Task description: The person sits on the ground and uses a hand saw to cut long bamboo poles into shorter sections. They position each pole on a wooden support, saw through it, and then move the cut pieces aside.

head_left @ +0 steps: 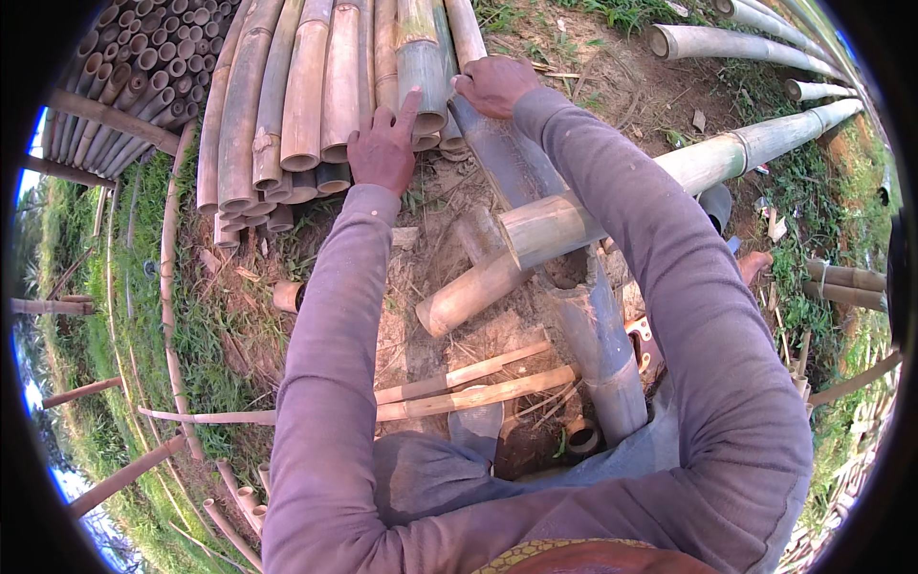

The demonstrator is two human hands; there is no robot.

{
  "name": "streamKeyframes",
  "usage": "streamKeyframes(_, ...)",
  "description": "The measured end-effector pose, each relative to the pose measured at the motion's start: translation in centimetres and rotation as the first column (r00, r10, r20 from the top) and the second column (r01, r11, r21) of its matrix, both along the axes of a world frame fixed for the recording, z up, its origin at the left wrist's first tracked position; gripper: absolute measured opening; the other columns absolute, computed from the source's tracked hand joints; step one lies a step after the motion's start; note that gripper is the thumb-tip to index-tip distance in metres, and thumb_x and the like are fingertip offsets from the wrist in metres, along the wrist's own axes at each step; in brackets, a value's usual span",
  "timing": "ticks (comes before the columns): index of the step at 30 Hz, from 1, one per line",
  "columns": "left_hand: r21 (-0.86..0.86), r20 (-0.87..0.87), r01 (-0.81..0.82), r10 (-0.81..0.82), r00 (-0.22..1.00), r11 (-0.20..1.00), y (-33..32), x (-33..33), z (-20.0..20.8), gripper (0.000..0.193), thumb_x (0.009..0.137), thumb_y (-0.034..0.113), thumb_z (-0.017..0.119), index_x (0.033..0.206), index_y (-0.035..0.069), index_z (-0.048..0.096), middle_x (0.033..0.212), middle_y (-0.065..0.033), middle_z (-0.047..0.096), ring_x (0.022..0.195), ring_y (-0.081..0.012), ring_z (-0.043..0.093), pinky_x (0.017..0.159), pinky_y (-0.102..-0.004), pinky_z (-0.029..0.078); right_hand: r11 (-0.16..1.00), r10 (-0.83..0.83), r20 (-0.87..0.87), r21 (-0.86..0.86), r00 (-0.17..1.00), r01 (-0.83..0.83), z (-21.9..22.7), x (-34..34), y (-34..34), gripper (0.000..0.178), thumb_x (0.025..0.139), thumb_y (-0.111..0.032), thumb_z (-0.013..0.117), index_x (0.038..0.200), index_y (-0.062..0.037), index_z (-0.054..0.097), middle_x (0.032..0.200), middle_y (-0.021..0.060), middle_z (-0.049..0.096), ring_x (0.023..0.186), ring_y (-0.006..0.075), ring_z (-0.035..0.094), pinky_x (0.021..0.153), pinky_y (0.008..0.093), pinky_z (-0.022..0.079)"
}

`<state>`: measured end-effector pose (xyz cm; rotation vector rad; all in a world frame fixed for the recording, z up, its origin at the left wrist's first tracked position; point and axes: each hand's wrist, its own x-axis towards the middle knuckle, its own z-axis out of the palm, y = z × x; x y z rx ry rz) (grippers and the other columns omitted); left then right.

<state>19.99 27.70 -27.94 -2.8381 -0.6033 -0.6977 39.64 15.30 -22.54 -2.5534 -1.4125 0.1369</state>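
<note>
My left hand (384, 151) rests at the cut ends of a bamboo stack, its index finger stretched along a thick greenish-grey bamboo pole (421, 72). The other fingers are bent but apart. At that pole's right side, my right hand (497, 86) has its fingers curled over the bamboo edge; part of the grip is hidden. Below the right hand slopes a dark grey bamboo piece (507, 153). A thick pale bamboo pole (741, 153) crosses beneath my right forearm, its cut end near the middle.
More bamboo poles (304, 96) lie side by side at the upper left, beside a rack of stacked bamboo (158, 57). A grey upright bamboo post (598, 344) stands before me. Split bamboo strips (478, 392) lie near my legs. Other poles (727, 43) lie at upper right.
</note>
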Motion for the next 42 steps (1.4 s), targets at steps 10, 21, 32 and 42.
streamKeyframes(10,0.187,-0.032,0.047,-0.042,0.999,0.981,-1.4,4.1,-3.3,0.045,0.090,0.019,0.068,0.133,0.031,0.067,0.092,0.0004,0.067,0.091,-0.0210,0.067,0.078,-0.0411,0.047,1.000,0.003,-0.056,-0.019,0.998,-0.004,0.8,0.0,-2.6,0.053,0.102,-0.049,0.050,0.135,-0.0137,0.071,0.134,0.0148,0.070,0.126,0.0309,0.066,0.114,0.0550,0.041)
streamKeyframes(21,0.008,-0.551,-0.039,0.037,0.833,0.999,-1.8,6.2,2.1,0.054,0.094,0.029,0.066,0.145,0.016,0.055,0.126,-0.0070,0.071,0.120,-0.0263,0.067,0.101,-0.0447,0.047,0.803,-0.023,0.046,0.597,0.999,-0.009,5.6,-8.9,-24.8,0.037,0.087,-0.020,0.078,0.120,-0.0064,0.071,0.130,0.0150,0.066,0.125,0.0362,0.060,0.109,0.0506,0.044)
streamKeyframes(32,-0.354,-0.413,-0.217,0.056,0.909,0.910,-4.5,5.2,-2.0,0.049,0.094,0.019,0.062,0.141,0.007,0.056,0.136,-0.0157,0.064,0.124,-0.0374,0.065,0.097,-0.0509,0.058,0.838,-0.266,-0.158,0.450,0.951,0.309,0.6,-26.2,-44.1,0.035,0.080,-0.008,0.078,0.114,-0.0052,0.071,0.125,0.0146,0.065,0.121,0.0373,0.061,0.109,0.0543,0.042)
streamKeyframes(42,-0.840,-0.094,-0.013,-0.122,0.988,0.542,-0.6,3.1,-6.2,0.080,0.085,0.009,0.062,0.162,0.008,0.042,0.155,-0.0240,0.055,0.142,-0.0345,0.055,0.120,-0.0375,0.041,0.847,-0.321,-0.251,0.355,0.913,0.396,-1.8,-28.4,-47.1,0.033,0.081,-0.008,0.076,0.113,-0.0048,0.071,0.122,0.0154,0.067,0.119,0.0381,0.062,0.107,0.0501,0.044)
